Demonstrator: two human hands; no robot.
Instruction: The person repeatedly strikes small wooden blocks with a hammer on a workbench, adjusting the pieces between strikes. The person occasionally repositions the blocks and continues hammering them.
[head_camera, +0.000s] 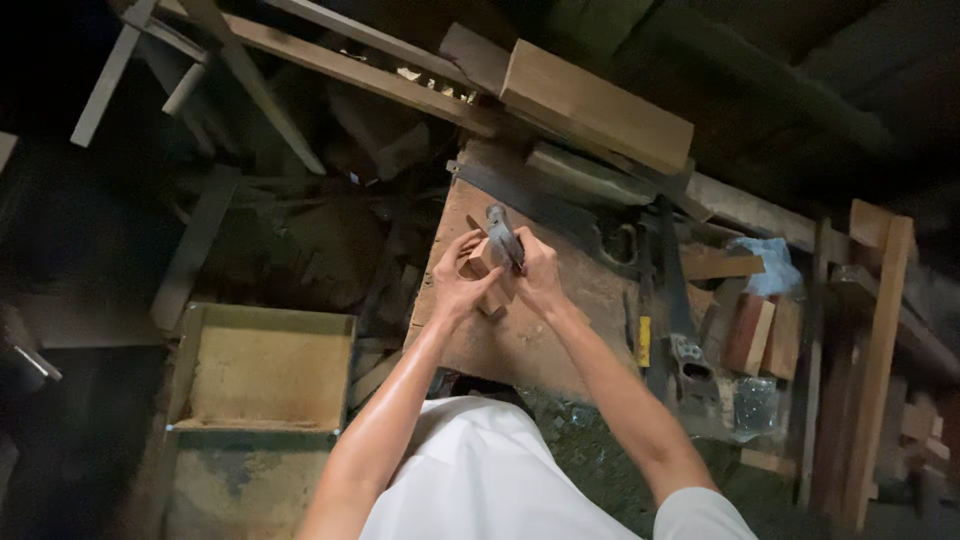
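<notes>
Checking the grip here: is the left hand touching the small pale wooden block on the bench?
Touching. The head view shows the left hand with fingers wrapped against the small pale wooden block, no gap.

Both arms bare, reaching up from the bottom of the frame and converging toward centre. Left forearm runs from lower left up to the left hand (462, 278), fingers curled, thumb up, closed in a grip. Right forearm comes in from lower right; right hand (538, 272) sits just beside the left, fingers wrapped shut, wrist slightly bent. Hands nearly touching, knuckles facing each other. White short sleeves at the shoulders.
</notes>
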